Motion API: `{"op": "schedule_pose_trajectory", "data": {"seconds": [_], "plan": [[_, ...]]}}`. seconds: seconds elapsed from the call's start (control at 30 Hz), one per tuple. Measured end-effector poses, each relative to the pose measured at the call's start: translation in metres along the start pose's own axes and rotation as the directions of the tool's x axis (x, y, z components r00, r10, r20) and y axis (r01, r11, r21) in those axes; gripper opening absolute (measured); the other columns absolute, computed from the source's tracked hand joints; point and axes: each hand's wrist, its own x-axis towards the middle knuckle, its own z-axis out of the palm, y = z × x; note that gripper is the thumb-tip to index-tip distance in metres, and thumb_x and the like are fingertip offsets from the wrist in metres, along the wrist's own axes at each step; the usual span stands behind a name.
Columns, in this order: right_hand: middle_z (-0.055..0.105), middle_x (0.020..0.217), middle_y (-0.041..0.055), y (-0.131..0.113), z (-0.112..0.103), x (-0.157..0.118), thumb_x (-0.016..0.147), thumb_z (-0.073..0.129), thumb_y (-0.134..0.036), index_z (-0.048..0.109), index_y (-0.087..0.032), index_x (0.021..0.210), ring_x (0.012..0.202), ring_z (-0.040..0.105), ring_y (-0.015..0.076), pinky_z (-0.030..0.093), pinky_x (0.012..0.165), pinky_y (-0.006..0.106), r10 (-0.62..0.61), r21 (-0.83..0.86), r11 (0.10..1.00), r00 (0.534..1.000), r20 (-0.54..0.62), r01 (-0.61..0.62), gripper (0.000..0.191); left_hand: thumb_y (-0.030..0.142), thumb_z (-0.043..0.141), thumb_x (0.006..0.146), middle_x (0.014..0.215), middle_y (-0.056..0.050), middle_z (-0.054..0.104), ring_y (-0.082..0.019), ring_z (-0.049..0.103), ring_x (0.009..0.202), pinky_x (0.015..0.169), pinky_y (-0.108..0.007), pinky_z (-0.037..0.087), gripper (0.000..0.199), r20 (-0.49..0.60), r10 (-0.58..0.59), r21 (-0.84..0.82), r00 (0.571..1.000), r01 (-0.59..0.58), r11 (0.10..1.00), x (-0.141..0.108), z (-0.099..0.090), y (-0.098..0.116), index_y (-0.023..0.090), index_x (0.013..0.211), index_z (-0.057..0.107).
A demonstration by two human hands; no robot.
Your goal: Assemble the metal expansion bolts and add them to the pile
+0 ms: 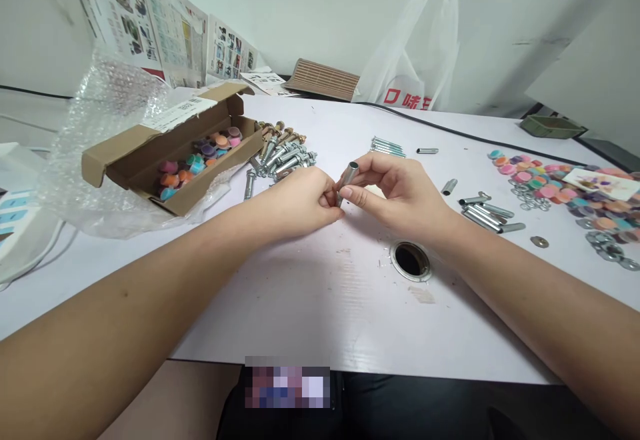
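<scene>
metal sleeve [351, 173], pinched in r hand [400, 190] grip, l hand [306, 200] grip unclear, open room to tbl edge [210, 359]

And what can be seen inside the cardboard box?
Small colourful caps, including orange, pink and purple, lie inside the cardboard box. They cover whatever is beneath them.

Free passage: the near counter [295, 300] between left forearm [185, 273] and right forearm [520, 277], broken toward the right by a rimmed hole [410, 260]. Obstacles: an open carton [215, 179] and piled bolts [287, 153] beyond the left; metal sleeves [484, 216] beyond the right.
</scene>
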Motion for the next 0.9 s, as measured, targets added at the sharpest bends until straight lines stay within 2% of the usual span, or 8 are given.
{"op": "schedule_pose_trajectory", "data": {"seconds": [0.2,0.3,0.43,0.57,0.67,0.9], "plan": [[0.075,0.090,0.0019,-0.006,0.001,0.000,0.086,0.087,-0.034,0.066,-0.018,0.087,0.089,0.072,0.0167,0.055,0.085,0.032,0.026,-0.040,0.999,0.999,0.023,-0.025,0.027,0.033,0.065,0.076,0.061,0.003,0.053,-0.014,0.046,0.059,0.057,-0.032,0.035,0.023,0.000,-0.022,0.002,1.000,0.022,1.000,-0.001,-0.001,0.002,0.023,0.065,0.048],[0.074,0.090,0.0018,-0.008,0.001,0.001,0.086,0.087,-0.034,0.067,-0.018,0.085,0.088,0.071,0.0163,0.056,0.087,0.033,0.034,-0.034,0.999,0.998,0.043,-0.032,0.025,0.032,0.066,0.075,0.062,0.003,0.054,-0.014,0.047,0.060,0.058,-0.032,0.035,0.021,0.001,-0.039,-0.003,0.999,0.039,0.999,-0.001,-0.001,0.004,0.023,0.065,0.050],[0.075,0.089,0.0039,-0.011,-0.002,0.001,0.087,0.085,-0.036,0.070,-0.017,0.086,0.085,0.070,0.0165,0.056,0.081,0.032,0.100,0.013,0.995,0.992,0.082,-0.102,0.024,0.033,0.066,0.076,0.063,0.002,0.057,-0.015,0.050,0.062,0.060,-0.032,0.037,0.019,0.008,-0.018,0.005,1.000,0.018,1.000,0.000,-0.001,0.003,0.022,0.067,0.053],[0.074,0.085,0.0036,-0.014,-0.004,0.000,0.088,0.081,-0.029,0.071,-0.015,0.083,0.082,0.067,0.0148,0.054,0.081,0.032,0.069,-0.098,0.993,0.996,0.056,-0.064,0.018,0.034,0.065,0.077,0.067,0.001,0.063,-0.016,0.054,0.065,0.062,-0.032,0.039,0.015,0.007,-0.007,0.025,1.000,0.007,1.000,0.000,-0.001,0.002,0.022,0.070,0.058],[0.075,0.088,0.0031,-0.017,-0.003,-0.001,0.088,0.076,-0.026,0.074,-0.017,0.085,0.085,0.068,0.0159,0.055,0.087,0.035,0.019,-0.189,0.982,0.999,0.044,-0.011,0.010,0.032,0.065,0.077,0.062,0.002,0.058,-0.015,0.050,0.061,0.061,-0.032,0.037,0.018,0.000,0.000,0.035,1.000,0.000,0.999,-0.001,-0.001,0.004,0.022,0.066,0.054],[0.074,0.085,0.0027,-0.016,-0.002,0.000,0.087,0.077,-0.026,0.073,-0.018,0.082,0.079,0.067,0.0159,0.057,0.083,0.036,0.051,-0.230,0.972,0.998,0.042,-0.040,0.010,0.029,0.064,0.077,0.060,0.003,0.053,-0.013,0.045,0.059,0.061,-0.032,0.034,0.019,-0.004,0.010,0.024,1.000,-0.009,1.000,-0.002,-0.002,0.005,0.022,0.065,0.052]]}}
